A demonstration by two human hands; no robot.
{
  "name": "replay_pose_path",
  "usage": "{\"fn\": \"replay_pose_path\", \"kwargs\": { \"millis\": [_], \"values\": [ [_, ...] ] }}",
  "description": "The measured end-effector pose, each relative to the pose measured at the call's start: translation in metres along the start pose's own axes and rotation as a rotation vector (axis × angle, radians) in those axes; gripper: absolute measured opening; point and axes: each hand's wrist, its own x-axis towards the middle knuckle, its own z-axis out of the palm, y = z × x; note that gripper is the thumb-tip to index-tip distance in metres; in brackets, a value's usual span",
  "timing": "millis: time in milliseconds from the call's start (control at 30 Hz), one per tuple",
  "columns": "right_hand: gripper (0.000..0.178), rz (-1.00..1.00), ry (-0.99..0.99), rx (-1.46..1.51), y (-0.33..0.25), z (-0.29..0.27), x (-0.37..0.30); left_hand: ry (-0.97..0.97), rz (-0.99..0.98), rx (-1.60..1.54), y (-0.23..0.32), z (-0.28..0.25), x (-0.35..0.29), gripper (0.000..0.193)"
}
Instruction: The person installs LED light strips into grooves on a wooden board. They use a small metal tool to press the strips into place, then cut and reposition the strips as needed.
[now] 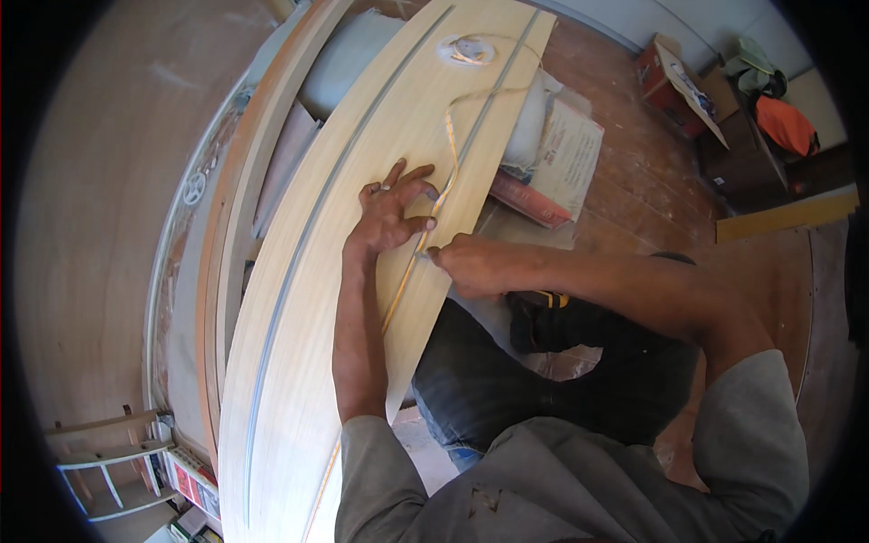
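A long pale wood-grain panel [362, 163] lies in front of me, with two dark grooves running along its length. A thin orange-and-white strip [452, 136] follows the right groove and rises in loose curves farther up. Its far end lies coiled near a white roll [467, 50] at the panel's far end. My left hand [389, 215] rests on the panel with its fingers spread, thumb and forefinger touching the strip. Just below, my right hand [478, 264] is closed at the groove, its fingertips around a small greyish thing too small to make out.
Wooden boards [237, 217] stand along the panel's left side. To the right, a paper sack [572, 149] lies on the brown floor [625, 195]. An open red box [674, 86] and a dark cabinet [744, 163] stand far right. A stepladder [113, 475] is at lower left.
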Motion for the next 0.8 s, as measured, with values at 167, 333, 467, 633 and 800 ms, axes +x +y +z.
{"fn": "replay_pose_path", "kwargs": {
  "millis": [167,333,467,633,800],
  "values": [
    [0.019,-0.02,-0.02,0.016,-0.007,-0.002,0.005,0.01,0.001,-0.037,0.002,0.0,0.001,0.051],
    [0.013,-0.161,0.046,-0.173,-0.003,0.003,0.012,0.003,0.003,-0.038,0.006,0.004,0.001,0.051],
    [0.011,0.045,-0.101,-0.071,-0.021,-0.005,0.019,0.012,0.016,-0.064,0.001,0.009,0.001,0.05],
    [0.013,0.213,-0.203,-0.029,-0.04,-0.027,0.022,0.001,0.01,-0.04,0.005,0.006,0.003,0.053],
    [0.015,0.166,-0.295,-0.111,-0.027,-0.05,0.009,0.005,-0.005,0.004,0.004,-0.003,0.006,0.052]
  ]
}}
